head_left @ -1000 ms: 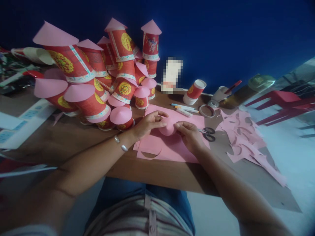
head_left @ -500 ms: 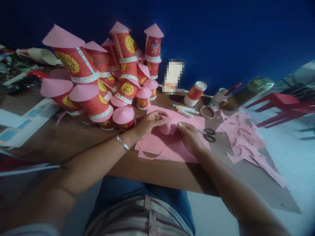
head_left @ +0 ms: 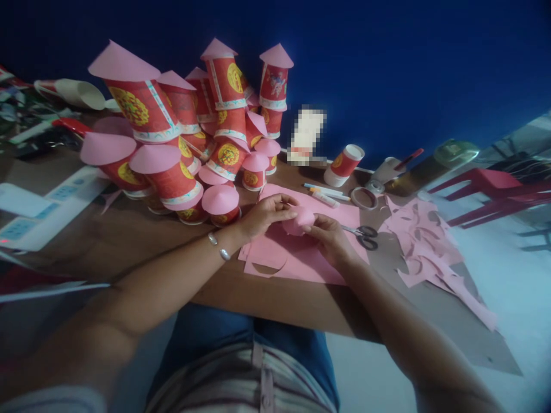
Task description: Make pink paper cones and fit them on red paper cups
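Between both hands is a small piece of pink paper (head_left: 303, 218), curved round on itself. My left hand (head_left: 272, 213) pinches its left side with the fingertips. On the right edge, the thumb and fingers of my right hand (head_left: 329, 235) are closed. Flat pink paper sheets (head_left: 318, 267) lie under the hands, one with a round cut in it. Scissors (head_left: 365, 236) with dark handles rest just right of my right hand, their blades partly hidden. A glue stick or white marker (head_left: 326, 199) lies beyond the hands beside thin pens (head_left: 325, 190).
Stacked red paper cups with pink cone tops (head_left: 166, 172) crowd the left side. Pink paper scraps (head_left: 424, 238) are heaped at right. Behind are a tape roll (head_left: 364, 198), red-and-white cups (head_left: 344, 165) and a bottle (head_left: 437, 166). A white power strip (head_left: 55, 206) lies left; a red stool (head_left: 495, 189) stands right.
The pink paper has been turned between my fingers, and my right hand's grip has shifted lower along its edge. The whole view has swung slightly left.
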`<state>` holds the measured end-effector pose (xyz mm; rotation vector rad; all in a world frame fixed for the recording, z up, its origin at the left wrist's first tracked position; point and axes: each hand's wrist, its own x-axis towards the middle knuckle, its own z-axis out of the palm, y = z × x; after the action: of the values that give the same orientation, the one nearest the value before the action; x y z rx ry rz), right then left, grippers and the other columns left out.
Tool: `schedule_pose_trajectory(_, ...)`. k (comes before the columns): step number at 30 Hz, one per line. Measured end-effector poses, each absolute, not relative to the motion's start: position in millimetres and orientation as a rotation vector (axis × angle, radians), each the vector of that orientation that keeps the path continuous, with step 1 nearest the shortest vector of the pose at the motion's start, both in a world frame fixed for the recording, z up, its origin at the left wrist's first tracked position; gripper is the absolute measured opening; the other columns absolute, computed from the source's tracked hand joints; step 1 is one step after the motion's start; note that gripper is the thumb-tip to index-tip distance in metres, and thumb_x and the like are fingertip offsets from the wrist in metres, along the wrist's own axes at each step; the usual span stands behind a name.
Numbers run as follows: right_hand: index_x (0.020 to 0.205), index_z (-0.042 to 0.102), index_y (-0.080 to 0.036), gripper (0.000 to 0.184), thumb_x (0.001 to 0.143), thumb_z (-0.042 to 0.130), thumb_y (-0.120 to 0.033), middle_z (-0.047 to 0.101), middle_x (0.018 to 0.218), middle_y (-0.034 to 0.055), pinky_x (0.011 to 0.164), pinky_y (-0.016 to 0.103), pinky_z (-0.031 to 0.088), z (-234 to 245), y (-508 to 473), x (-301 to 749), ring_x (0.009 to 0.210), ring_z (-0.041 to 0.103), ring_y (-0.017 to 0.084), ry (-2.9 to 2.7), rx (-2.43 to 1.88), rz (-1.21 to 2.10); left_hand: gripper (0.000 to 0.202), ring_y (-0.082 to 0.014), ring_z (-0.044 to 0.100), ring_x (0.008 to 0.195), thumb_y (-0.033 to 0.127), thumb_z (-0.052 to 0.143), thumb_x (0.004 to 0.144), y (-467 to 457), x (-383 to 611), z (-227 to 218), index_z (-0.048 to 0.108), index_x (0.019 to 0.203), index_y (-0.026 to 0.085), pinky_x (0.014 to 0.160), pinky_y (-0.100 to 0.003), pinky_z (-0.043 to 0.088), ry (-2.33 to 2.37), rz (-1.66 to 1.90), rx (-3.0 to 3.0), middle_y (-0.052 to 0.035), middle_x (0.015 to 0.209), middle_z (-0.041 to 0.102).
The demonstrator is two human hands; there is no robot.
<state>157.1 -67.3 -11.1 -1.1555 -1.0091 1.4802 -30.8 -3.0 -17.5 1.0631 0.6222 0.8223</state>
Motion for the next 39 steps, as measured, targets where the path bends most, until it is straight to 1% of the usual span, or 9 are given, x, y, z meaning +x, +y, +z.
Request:
schedule_pose_trajectory(7,0.068,0.073,-0.02,0.03,0.061,0.092,-0.043,0.068,0.067,-0.0012,0.069,0.031,0.042,-10.2,-67.6,156.5,0.065,0.054,0.015,-1.04,-1.194,1.466,0.04,-0.0126,0.059,0.084,0.034,0.087,0.071,-4.4,-31.5,-17.9,0.069,0.101,0.016,0.076,-0.026,0.041,0.623,0.811,1.126,-0.0018,0.09,0.066)
schedule_pose_trajectory(11,0.073,0.074,-0.02,0.032,0.065,0.091,-0.046,0.069,0.071,-0.0002,0.072,0.031,0.043,-12.6,-67.6,158.5,0.069,0.056,0.016,-1.065,-1.153,1.526,0.041,-0.0122,0.06,0.084,0.034,0.088,0.07,-3.4,-31.4,-18.4,0.068,0.101,0.016,0.077,-0.026,0.041,0.622,0.806,1.095,-0.0013,0.09,0.067)
schedule_pose_trajectory(18,0.071,0.068,-0.021,0.036,0.083,0.077,-0.055,0.063,0.069,0.0003,0.066,0.032,0.042,-17.3,-66.9,161.3,0.066,0.054,0.017,-0.962,-1.075,1.482,0.042,-0.0114,0.06,0.079,0.032,0.09,0.066,-1.1,-30.8,-17.0,0.068,0.099,0.016,0.073,-0.025,0.042,0.618,0.822,0.925,0.0002,0.086,0.067)
schedule_pose_trajectory(24,0.066,0.067,-0.02,0.033,0.073,0.086,-0.046,0.059,0.065,-0.0022,0.063,0.03,0.038,-20.3,-63.0,166.9,0.062,0.048,0.013,-1.007,-1.175,1.324,0.047,-0.0111,0.059,0.074,0.032,0.092,0.064,-1.4,-32.8,-16.1,0.067,0.101,0.017,0.064,-0.023,0.041,0.664,0.791,0.865,0.0008,0.084,0.066)
schedule_pose_trajectory(28,0.068,0.068,-0.02,0.034,0.078,0.083,-0.048,0.061,0.066,-0.0019,0.064,0.028,0.041,-23.6,-63.2,166.6,0.064,0.052,0.013,-1.026,-1.119,1.344,0.049,-0.0108,0.06,0.075,0.034,0.093,0.063,-1.1,-33.0,-18.4,0.067,0.102,0.017,0.062,-0.022,0.041,0.676,0.794,0.851,0.0001,0.087,0.067)
schedule_pose_trajectory(31,0.072,0.07,-0.021,0.041,0.084,0.074,-0.059,0.067,0.07,0.0023,0.068,0.032,0.047,-23.6,-64.0,164.4,0.071,0.06,0.019,-1.002,-1.093,1.398,0.049,-0.0109,0.061,0.077,0.033,0.094,0.062,-0.3,-32.7,-18.7,0.068,0.101,0.016,0.065,-0.022,0.043,0.671,0.816,0.838,-0.0007,0.089,0.068)
schedule_pose_trajectory(34,0.076,0.072,-0.021,0.046,0.084,0.07,-0.066,0.071,0.075,0.0053,0.068,0.034,0.049,-22.7,-63.9,163.2,0.078,0.065,0.023,-0.979,-1.103,1.398,0.047,-0.011,0.06,0.074,0.032,0.092,0.064,0.2,-32.8,-17.5,0.068,0.1,0.016,0.064,-0.022,0.042,0.667,0.795,0.834,0.0001,0.085,0.067)
schedule_pose_trajectory(37,0.076,0.073,-0.021,0.045,0.084,0.07,-0.066,0.071,0.074,0.0048,0.066,0.033,0.048,-23.0,-63.3,164.2,0.075,0.064,0.021,-0.988,-1.104,1.39,0.044,-0.0111,0.059,0.073,0.032,0.091,0.066,0.3,-32.9,-17.2,0.068,0.1,0.017,0.065,-0.023,0.042,0.668,0.782,0.837,0.0007,0.083,0.066)
schedule_pose_trajectory(39,0.073,0.072,-0.021,0.04,0.081,0.077,-0.06,0.068,0.07,0.0025,0.064,0.03,0.045,-23.5,-63.2,165.0,0.068,0.059,0.017,-1.016,-1.14,1.372,0.043,-0.0114,0.06,0.076,0.03,0.091,0.065,0.4,-32.7,-18.1,0.068,0.099,0.016,0.07,-0.024,0.043,0.659,0.811,0.844,0.0002,0.085,0.067)
